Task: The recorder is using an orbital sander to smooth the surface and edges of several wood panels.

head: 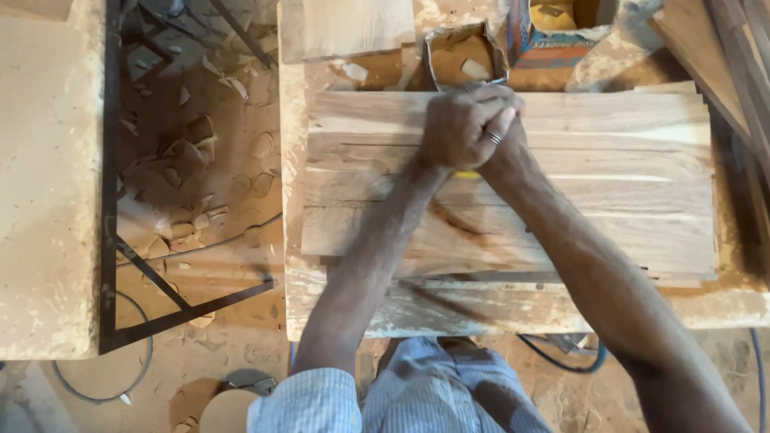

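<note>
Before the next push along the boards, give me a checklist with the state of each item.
1. Both hands on the work: ok. The left hand lies over the right hand, pressed together on the pale glued-up wooden panel.
2. What is under the hands: cannot tell; only a small yellow edge shows.
3. Panel supported: ok. It lies flat on the dusty wooden bench.
4. Path to the right along the panel: ok, bare wood.
5. Far edge: not ok. A torn cardboard box and a blue and orange box sit right behind the hands.
6. Floor: not ok. Wood chips and a thin cable lie left of the bench.
</note>
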